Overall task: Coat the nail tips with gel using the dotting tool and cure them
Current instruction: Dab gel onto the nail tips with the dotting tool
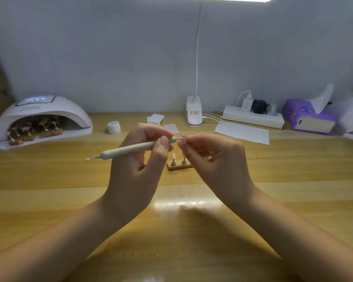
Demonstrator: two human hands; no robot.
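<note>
left hand (pixel 140 159) gripping dotting tool (pixel 130 149), right hand (pixel 210 157) pinching nail tip (pixel 183 137)

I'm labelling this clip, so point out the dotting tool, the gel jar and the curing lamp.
dotting tool (pixel 130 148): head view, middle of its grey handle.
gel jar (pixel 114 127): head view, white lid.
curing lamp (pixel 49 109): head view, domed top.

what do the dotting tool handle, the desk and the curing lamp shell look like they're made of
Pale grey pen-shaped dotting tool: matte handle, probably plastic or rubbery coating; thin metal-looking tips at both ends.
Yellow-brown wooden desk: wood-grain pattern with a glossy glare patch, likely laminate or varnished wood.
White domed curing lamp: smooth, slightly shiny shell, apparently moulded plastic.
</note>
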